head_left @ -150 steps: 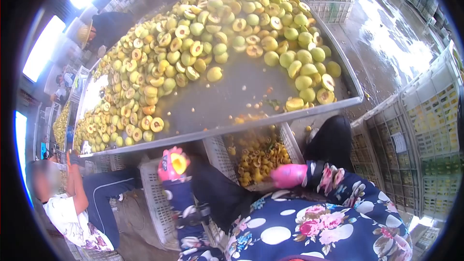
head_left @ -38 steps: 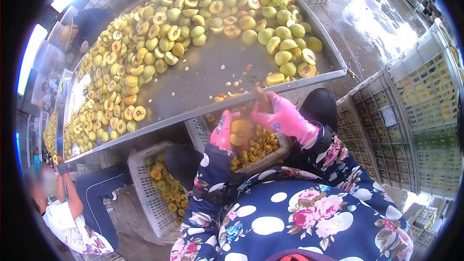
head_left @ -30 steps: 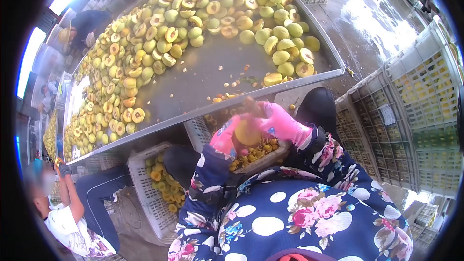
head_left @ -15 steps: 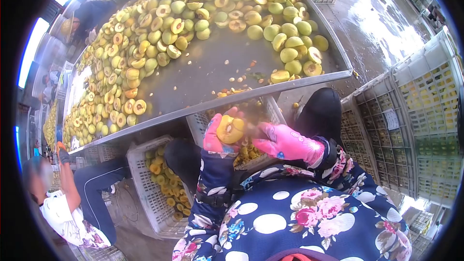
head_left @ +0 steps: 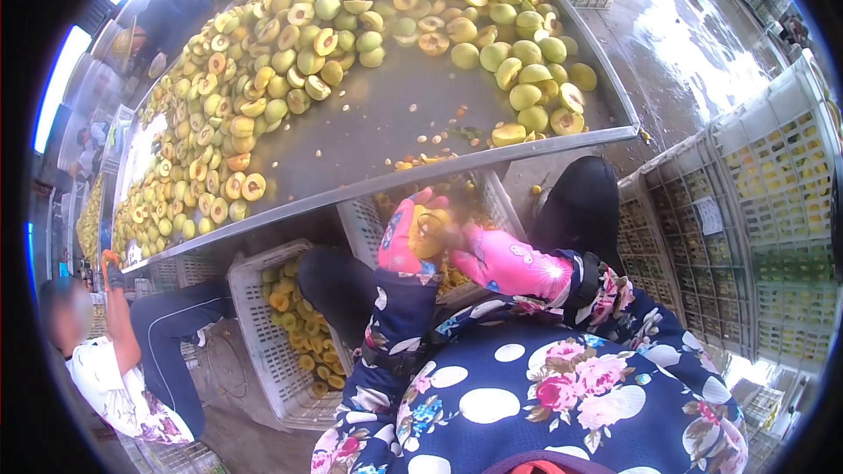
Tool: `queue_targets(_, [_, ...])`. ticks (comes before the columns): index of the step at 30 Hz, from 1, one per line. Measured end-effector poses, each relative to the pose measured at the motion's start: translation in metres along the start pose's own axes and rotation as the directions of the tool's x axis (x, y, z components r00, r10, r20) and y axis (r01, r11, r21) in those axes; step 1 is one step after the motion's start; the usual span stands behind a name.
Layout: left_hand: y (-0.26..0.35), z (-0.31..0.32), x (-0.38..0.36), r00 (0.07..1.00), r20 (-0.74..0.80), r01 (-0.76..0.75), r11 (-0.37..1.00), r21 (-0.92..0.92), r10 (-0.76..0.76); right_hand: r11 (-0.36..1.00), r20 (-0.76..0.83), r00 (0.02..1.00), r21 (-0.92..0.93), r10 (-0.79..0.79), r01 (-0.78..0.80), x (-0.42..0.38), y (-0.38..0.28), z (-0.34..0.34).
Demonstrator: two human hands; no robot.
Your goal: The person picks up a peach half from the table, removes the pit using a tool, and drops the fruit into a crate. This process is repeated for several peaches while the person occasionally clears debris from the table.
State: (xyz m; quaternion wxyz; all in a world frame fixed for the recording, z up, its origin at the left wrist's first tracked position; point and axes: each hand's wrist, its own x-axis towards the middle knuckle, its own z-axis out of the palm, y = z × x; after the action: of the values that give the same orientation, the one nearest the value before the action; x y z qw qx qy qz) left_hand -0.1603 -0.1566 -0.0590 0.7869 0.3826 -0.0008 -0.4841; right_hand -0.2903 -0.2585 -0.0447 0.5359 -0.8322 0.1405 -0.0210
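My left hand (head_left: 406,237), in a pink glove, is wrapped round a yellow fruit half (head_left: 430,233) above a white crate (head_left: 505,202). My right hand (head_left: 505,261), also pink-gloved, is closed with its fingertips at the fruit's right side; blur hides what it grips, if anything. Yellow fruit pieces lie in the crate beneath both hands. Just beyond them, the metal table (head_left: 351,136) carries a large heap of halved green-yellow fruits (head_left: 290,57), with small loose pits near its front edge.
A second crate (head_left: 255,316) of fruit halves stands left of my knee. Stacked crates (head_left: 755,211) filled with fruit are on the right. At the far left sits another person (head_left: 132,386), one gloved hand at the table edge. Wet floor (head_left: 685,35) lies beyond the table.
My right hand has moved left, up against the fruit in my left hand. The other person's arm at the left has shifted slightly.
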Motion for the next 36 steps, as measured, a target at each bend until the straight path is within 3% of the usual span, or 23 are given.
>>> queue_targets(6, [-0.002,0.008,-0.003,0.994,-0.092,-0.03,0.979,0.203,0.05,0.975,-0.049,0.984,0.135,-0.17,0.175,0.006,0.02,0.017])
queue_targets(8, [-0.002,0.007,-0.001,0.992,-0.12,-0.014,0.972,0.236,0.043,0.972,0.004,0.99,0.189,-0.141,0.138,0.001,0.009,0.007])
queue_targets(11, [-0.001,-0.005,0.004,0.996,-0.088,0.023,0.927,0.375,0.011,0.997,0.154,0.986,-0.052,0.066,-0.058,0.0,0.01,0.003])
queue_targets(14, [-0.004,-0.013,0.007,0.996,-0.092,0.049,0.91,0.412,-0.013,0.997,0.203,0.976,-0.048,0.076,-0.068,0.002,0.022,0.006])
queue_targets(17, [-0.013,-0.033,0.013,0.999,-0.039,0.039,0.94,0.338,-0.027,0.994,0.24,0.966,0.034,0.092,-0.103,0.005,0.024,0.007])
queue_targets(20, [-0.018,-0.038,0.018,0.991,-0.12,0.084,0.982,0.169,-0.064,0.99,0.214,0.969,-0.086,0.127,-0.11,0.01,0.037,0.011])
queue_targets(21, [-0.022,-0.051,0.021,0.97,0.067,-0.232,0.815,0.531,0.233,0.986,0.2,0.97,-0.124,0.136,-0.113,0.011,0.038,0.013])
queue_targets(22, [-0.027,-0.074,0.026,0.844,0.344,-0.515,0.441,0.735,0.413,0.98,0.185,0.972,-0.161,0.144,-0.114,0.013,0.04,0.015])
queue_targets(24, [-0.026,-0.071,0.028,0.83,0.299,-0.492,0.368,0.789,0.47,0.974,0.182,0.971,-0.192,0.154,-0.119,0.016,0.042,0.019])
queue_targets(25, [-0.031,-0.066,0.031,0.934,-0.057,-0.233,0.719,0.655,0.354,0.975,0.196,0.968,-0.188,0.158,-0.121,0.018,0.044,0.021])
queue_targets(26, [-0.033,-0.058,0.032,0.93,-0.353,0.031,0.936,0.351,0.101,0.975,0.21,0.964,-0.184,0.163,-0.124,0.019,0.047,0.022])
queue_targets(29, [-0.044,-0.068,0.043,0.9,-0.389,-0.015,0.905,0.426,0.198,0.974,0.204,0.969,-0.206,0.138,-0.095,0.025,0.062,0.033])
queue_targets(32, [-0.046,-0.055,0.051,0.864,-0.424,-0.039,0.876,0.481,0.271,0.991,0.196,0.976,-0.115,0.095,-0.074,0.037,0.086,0.044])
queue_targets(35, [-0.051,-0.062,0.06,0.859,-0.404,-0.071,0.853,0.516,0.315,0.995,0.198,0.976,0.024,0.095,-0.101,0.043,0.101,0.052])
queue_targets(36, [-0.052,-0.065,0.061,0.859,-0.426,-0.045,0.87,0.491,0.285,0.983,0.242,0.957,0.043,0.161,-0.177,0.046,0.104,0.055])
